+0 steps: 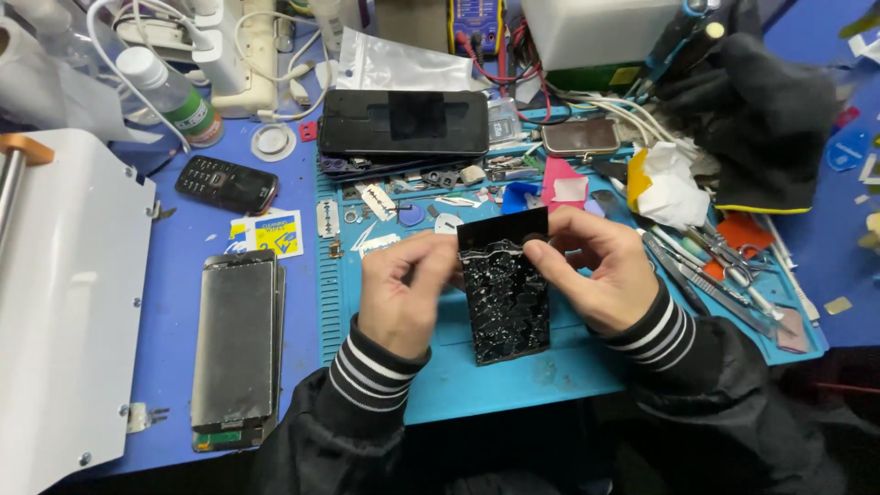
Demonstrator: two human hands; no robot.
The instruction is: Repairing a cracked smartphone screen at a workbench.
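Note:
A black phone screen panel (504,298) with a wrinkled, glossy film on it stands upright over the blue work mat (513,376). My left hand (403,289) grips its left edge near the top. My right hand (591,266) pinches the upper right corner, where a smooth black strip shows above the crinkled part. Both wrists wear black sleeves with white-striped cuffs.
A stack of bare phone frames (236,344) lies left of the mat, beside a white machine (64,302). A small keypad phone (226,183), a plastic bottle (174,96), a large black phone (403,122), razor blades, tweezers and scissors (733,257) crowd the back and right.

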